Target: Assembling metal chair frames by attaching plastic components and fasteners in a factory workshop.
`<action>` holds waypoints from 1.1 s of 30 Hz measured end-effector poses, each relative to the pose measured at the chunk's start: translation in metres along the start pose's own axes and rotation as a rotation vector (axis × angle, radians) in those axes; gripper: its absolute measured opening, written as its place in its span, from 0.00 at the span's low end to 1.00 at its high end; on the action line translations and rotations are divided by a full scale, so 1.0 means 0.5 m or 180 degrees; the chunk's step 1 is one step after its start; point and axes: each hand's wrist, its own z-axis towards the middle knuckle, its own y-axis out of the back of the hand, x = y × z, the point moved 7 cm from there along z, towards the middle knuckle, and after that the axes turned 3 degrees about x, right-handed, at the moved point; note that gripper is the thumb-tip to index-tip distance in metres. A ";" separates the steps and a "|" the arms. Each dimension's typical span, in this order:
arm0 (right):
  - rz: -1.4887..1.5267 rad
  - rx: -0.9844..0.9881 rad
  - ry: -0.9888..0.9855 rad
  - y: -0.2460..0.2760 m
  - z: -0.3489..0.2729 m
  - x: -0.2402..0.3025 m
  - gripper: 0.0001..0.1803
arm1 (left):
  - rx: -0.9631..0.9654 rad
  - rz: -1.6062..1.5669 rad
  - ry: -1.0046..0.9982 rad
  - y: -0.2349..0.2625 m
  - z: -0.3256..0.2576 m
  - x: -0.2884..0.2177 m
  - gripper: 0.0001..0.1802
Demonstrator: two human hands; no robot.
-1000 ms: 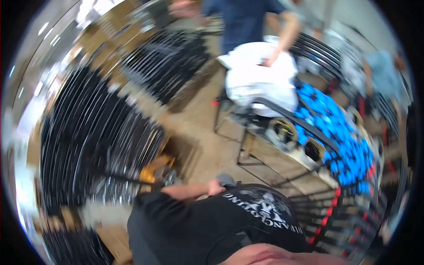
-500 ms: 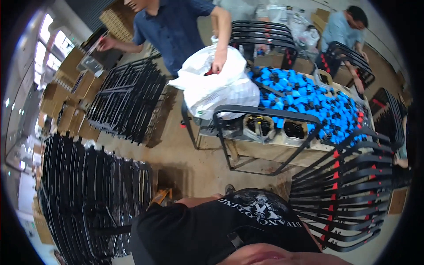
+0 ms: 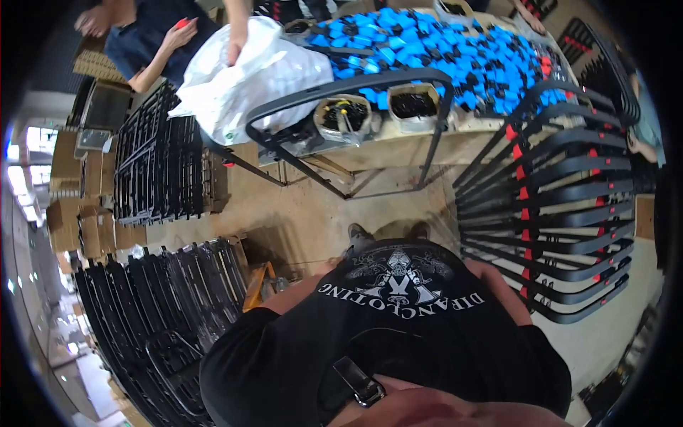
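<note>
My left forearm point(image 3: 295, 293) comes forward beside my black shirt, and the hand at its end is mostly hidden near my waist. On the other side my right arm point(image 3: 501, 288) bends in against the shirt, with its hand out of sight behind it. No held object shows at either one. Ahead of me a black tubular frame point(image 3: 348, 82) stands upright at the near side of a table point(image 3: 398, 153). Piled on that table are many blue and black plastic pieces point(image 3: 427, 43). A large white bag point(image 3: 249, 82) sits at the table's left end, under a co-worker's hand point(image 3: 238, 43).
Two bags of small black parts point(image 3: 413, 105) stand on the table's near edge. Several curved black frames with red pieces point(image 3: 569, 206) are racked at right. Stacks of black frames point(image 3: 160, 149) and wrapped black bars point(image 3: 156, 285) lie at left, beside cardboard boxes point(image 3: 67, 220).
My view has tipped down and turned, so the table sits higher and further left. Both my arms and shoes now show. The co-worker's other hand, holding something red, has drawn in toward the body.
</note>
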 end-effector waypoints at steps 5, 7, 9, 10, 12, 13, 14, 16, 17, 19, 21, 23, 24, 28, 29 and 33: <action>0.0616 -0.0019 -0.0536 -0.022 -0.076 0.024 0.19 | -0.1087 0.2807 0.0893 -0.089 -0.148 -0.171 0.27; 0.1033 -0.0037 -0.0620 -0.036 -0.107 0.083 0.19 | -0.0913 0.2736 0.0730 -0.079 -0.147 -0.148 0.25; 0.1443 -0.0181 -0.0728 -0.031 -0.124 0.109 0.19 | -0.0524 0.2325 0.0709 -0.133 -0.191 -0.180 0.24; 0.1383 -0.0229 -0.0633 -0.035 -0.132 0.123 0.19 | -0.0211 0.1900 0.0657 -0.144 -0.240 -0.190 0.23; 0.1312 -0.0207 -0.0693 -0.043 -0.117 0.086 0.17 | 0.0304 0.0933 0.0535 -0.170 -0.279 -0.266 0.21; 0.1301 -0.0169 -0.0726 -0.044 -0.112 0.077 0.17 | 0.0534 0.0419 0.0464 -0.185 -0.324 -0.288 0.21; 0.1359 -0.0133 -0.0713 -0.039 -0.104 0.073 0.17 | 0.0750 -0.0093 0.0373 -0.227 -0.332 -0.325 0.20; 0.1470 -0.0126 -0.0724 -0.022 -0.085 0.051 0.16 | 0.0939 0.0072 0.0747 -0.243 -0.306 -0.355 0.17; 0.1209 0.0135 -0.1060 -0.014 -0.077 0.028 0.15 | 0.1117 0.0265 0.1104 -0.245 -0.283 -0.362 0.15; 0.0929 0.0380 -0.1394 0.024 -0.040 -0.032 0.15 | 0.1216 0.1233 0.1058 -0.227 -0.208 -0.385 0.17; 0.0577 -0.0210 -0.0787 0.123 0.036 -0.095 0.16 | 0.1275 0.3181 0.0883 -0.196 -0.114 -0.424 0.20; 0.1600 -0.1021 -0.0813 0.232 0.083 -0.008 0.16 | 0.0824 0.2814 0.0399 -0.199 -0.044 -0.574 0.15; 0.1989 -0.1084 -0.0371 0.260 0.141 -0.012 0.15 | 0.0686 0.2719 0.0566 -0.196 0.000 -0.619 0.10; 0.2354 -0.0978 0.0533 0.340 0.415 -0.030 0.14 | 0.0387 0.1424 -0.0657 -0.137 0.267 -0.660 0.11; 0.2192 -0.0934 0.0406 0.345 0.478 -0.039 0.14 | 0.0432 0.0704 -0.0576 -0.148 0.313 -0.669 0.13; 0.2091 -0.0677 0.0582 0.362 0.739 -0.114 0.12 | 0.0769 -0.0808 -0.0529 -0.149 0.541 -0.610 0.14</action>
